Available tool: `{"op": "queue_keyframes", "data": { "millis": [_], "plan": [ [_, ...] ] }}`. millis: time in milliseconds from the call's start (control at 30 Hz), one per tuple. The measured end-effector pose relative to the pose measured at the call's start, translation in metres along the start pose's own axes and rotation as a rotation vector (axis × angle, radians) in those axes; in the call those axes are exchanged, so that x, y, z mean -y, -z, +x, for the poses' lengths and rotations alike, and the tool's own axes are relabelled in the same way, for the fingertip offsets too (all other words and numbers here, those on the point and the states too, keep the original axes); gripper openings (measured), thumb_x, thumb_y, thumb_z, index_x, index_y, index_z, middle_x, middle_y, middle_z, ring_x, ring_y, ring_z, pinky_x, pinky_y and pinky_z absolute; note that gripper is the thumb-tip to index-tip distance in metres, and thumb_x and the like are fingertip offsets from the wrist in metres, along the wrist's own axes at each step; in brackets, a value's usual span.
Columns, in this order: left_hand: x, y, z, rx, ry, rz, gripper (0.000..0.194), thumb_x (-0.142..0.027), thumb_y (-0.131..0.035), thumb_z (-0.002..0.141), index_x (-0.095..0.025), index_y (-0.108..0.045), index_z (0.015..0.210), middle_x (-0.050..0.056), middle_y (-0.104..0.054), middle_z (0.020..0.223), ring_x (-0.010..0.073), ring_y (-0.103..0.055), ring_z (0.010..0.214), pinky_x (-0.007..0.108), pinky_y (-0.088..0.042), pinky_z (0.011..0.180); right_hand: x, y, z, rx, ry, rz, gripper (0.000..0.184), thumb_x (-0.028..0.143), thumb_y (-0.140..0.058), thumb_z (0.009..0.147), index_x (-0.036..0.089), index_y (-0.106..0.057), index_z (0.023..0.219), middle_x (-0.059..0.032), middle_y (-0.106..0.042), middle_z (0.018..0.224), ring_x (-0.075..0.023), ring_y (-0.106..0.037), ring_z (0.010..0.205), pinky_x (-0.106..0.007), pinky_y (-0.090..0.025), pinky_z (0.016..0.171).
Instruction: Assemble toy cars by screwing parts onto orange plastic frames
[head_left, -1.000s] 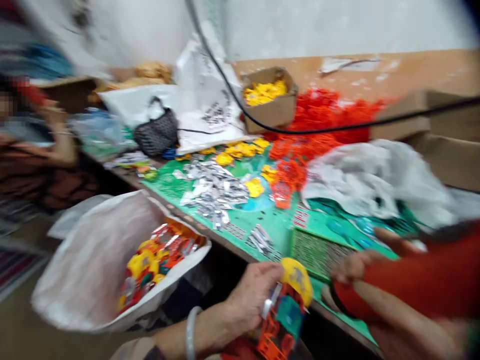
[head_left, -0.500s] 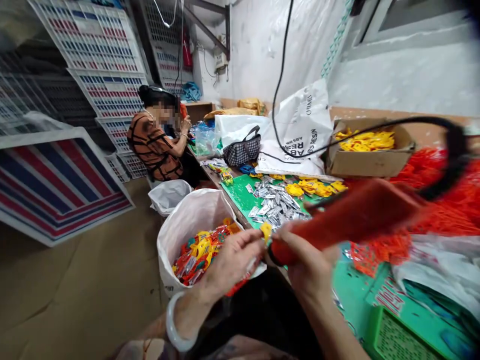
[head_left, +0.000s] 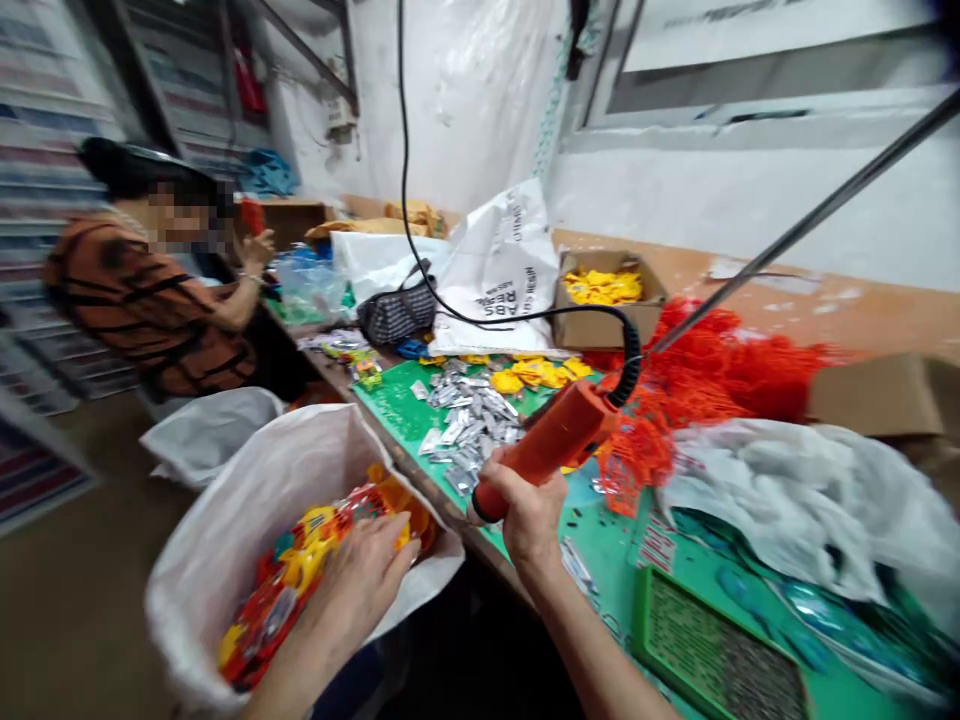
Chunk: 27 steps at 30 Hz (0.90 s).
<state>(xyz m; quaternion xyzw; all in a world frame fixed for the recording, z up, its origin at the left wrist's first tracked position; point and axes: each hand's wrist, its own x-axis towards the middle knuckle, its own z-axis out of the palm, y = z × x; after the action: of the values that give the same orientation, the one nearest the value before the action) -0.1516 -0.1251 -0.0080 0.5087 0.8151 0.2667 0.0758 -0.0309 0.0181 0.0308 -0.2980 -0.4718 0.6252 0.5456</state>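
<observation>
My right hand [head_left: 529, 505] is wrapped round an orange electric screwdriver [head_left: 559, 435], its dark nose pointing down left and its black cord [head_left: 517, 318] rising from the back end. Over a white woven sack [head_left: 202, 570], my left hand [head_left: 367, 570] reaches with fingers stretched out. Beneath it lie orange, red and yellow plastic pieces [head_left: 300, 570]; a bit of yellow shows at the fingertips, and I cannot make out whether it is touched. On the green tabletop [head_left: 405, 400] beyond rests a heap of small silvery parts [head_left: 472, 410].
Yellow pieces [head_left: 540, 372] lie behind the silvery heap, and more fill a cardboard box [head_left: 600, 325]. Red netting-like strands [head_left: 697, 370] pile at right. A green tray [head_left: 675, 620] holds small dark screws. At left, another person [head_left: 150, 290] sits near a second white bag [head_left: 214, 430].
My left hand has moved from the screwdriver's nose, where it held a small yellow piece, down into the sack's mouth. The view has swung right; the right hand still grips the screwdriver.
</observation>
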Motion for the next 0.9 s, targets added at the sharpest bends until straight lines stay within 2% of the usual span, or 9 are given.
{"op": "queue_keyframes", "data": {
  "millis": [67, 233, 333, 367, 467, 567, 667, 767, 900],
  "plan": [
    [-0.016, -0.013, 0.0, -0.011, -0.065, -0.053, 0.031, -0.031, -0.049, 0.091, -0.019, -0.072, 0.108, 0.013, -0.076, 0.106, 0.031, -0.069, 0.101, 0.042, -0.052, 0.089, 0.019, 0.035, 0.009, -0.09, 0.058, -0.027, 0.02, 0.028, -0.08, 0.055, 0.015, -0.067, 0.064, 0.001, -0.061, 0.058, -0.0136, -0.053, 0.052, -0.028, -0.045, 0.052],
    [-0.086, -0.053, 0.014, 0.195, -0.369, -0.273, 0.028, -0.03, -0.05, 0.094, -0.02, -0.073, 0.108, 0.009, -0.077, 0.102, 0.0243, -0.071, 0.094, 0.031, -0.053, 0.084, 0.073, 0.132, 0.026, -0.391, 0.213, -0.094, 0.031, 0.027, -0.082, 0.053, 0.014, -0.064, 0.073, 0.001, -0.064, 0.061, -0.0153, -0.057, 0.052, -0.03, -0.048, 0.053],
    [-0.133, -0.077, 0.041, 0.255, -0.485, -0.14, 0.026, -0.026, -0.049, 0.095, -0.02, -0.073, 0.104, 0.01, -0.076, 0.098, 0.0246, -0.07, 0.094, 0.032, -0.052, 0.085, 0.094, 0.188, 0.032, -0.569, 0.278, -0.236, 0.041, 0.029, -0.085, 0.049, 0.016, -0.06, 0.078, 0.0026, -0.064, 0.062, -0.0152, -0.057, 0.05, -0.031, -0.048, 0.051],
    [-0.145, -0.085, 0.053, 0.27, -0.495, -0.039, 0.025, -0.025, -0.05, 0.094, -0.02, -0.072, 0.104, 0.01, -0.075, 0.099, 0.0249, -0.069, 0.096, 0.032, -0.051, 0.086, 0.099, 0.205, 0.032, -0.623, 0.287, -0.297, 0.044, 0.03, -0.086, 0.048, 0.016, -0.059, 0.079, 0.0026, -0.063, 0.063, -0.0153, -0.056, 0.05, -0.031, -0.047, 0.05],
    [-0.17, -0.107, 0.097, 0.245, -0.465, 0.06, 0.02, -0.02, -0.055, 0.09, -0.016, -0.072, 0.099, 0.014, -0.073, 0.101, 0.0288, -0.065, 0.1, 0.037, -0.05, 0.088, 0.11, 0.247, 0.027, -0.728, 0.307, -0.396, 0.047, 0.032, -0.088, 0.045, 0.016, -0.059, 0.079, 0.0027, -0.062, 0.064, -0.0151, -0.054, 0.05, -0.031, -0.045, 0.05],
    [-0.174, -0.123, 0.131, 0.176, -0.398, 0.144, 0.024, -0.013, -0.055, 0.086, -0.011, -0.07, 0.105, 0.021, -0.068, 0.111, 0.0351, -0.058, 0.112, 0.043, -0.048, 0.089, 0.117, 0.27, 0.015, -0.806, 0.306, -0.489, 0.046, 0.034, -0.087, 0.045, 0.017, -0.061, 0.079, 0.0017, -0.063, 0.067, -0.0158, -0.053, 0.054, -0.033, -0.044, 0.054],
    [-0.172, -0.131, 0.144, 0.153, -0.437, 0.183, 0.023, -0.012, -0.054, 0.086, -0.011, -0.071, 0.102, 0.021, -0.067, 0.109, 0.0364, -0.057, 0.111, 0.047, -0.047, 0.091, 0.124, 0.278, 0.004, -0.887, 0.284, -0.662, 0.047, 0.04, -0.085, 0.05, 0.017, -0.063, 0.085, -0.0014, -0.065, 0.073, -0.0197, -0.057, 0.061, -0.037, -0.045, 0.062],
    [-0.18, -0.138, 0.138, 0.198, -0.602, 0.169, 0.024, -0.014, -0.047, 0.093, -0.014, -0.07, 0.1, 0.016, -0.068, 0.105, 0.0306, -0.059, 0.108, 0.045, -0.047, 0.094, 0.13, 0.276, 0.001, -0.906, 0.318, -0.704, 0.048, 0.045, -0.082, 0.055, 0.017, -0.062, 0.089, -0.0017, -0.065, 0.075, -0.0206, -0.058, 0.065, -0.038, -0.045, 0.065],
    [-0.214, -0.163, 0.131, 0.363, -0.871, 0.121, 0.019, -0.022, -0.051, 0.097, -0.018, -0.069, 0.101, 0.008, -0.068, 0.108, 0.0211, -0.062, 0.105, 0.038, -0.05, 0.094, 0.131, 0.27, 0.006, -0.821, 0.313, -0.704, 0.044, 0.045, -0.08, 0.057, 0.019, -0.059, 0.087, 0.0017, -0.062, 0.071, -0.017, -0.054, 0.061, -0.033, -0.044, 0.062]
  ]
}}
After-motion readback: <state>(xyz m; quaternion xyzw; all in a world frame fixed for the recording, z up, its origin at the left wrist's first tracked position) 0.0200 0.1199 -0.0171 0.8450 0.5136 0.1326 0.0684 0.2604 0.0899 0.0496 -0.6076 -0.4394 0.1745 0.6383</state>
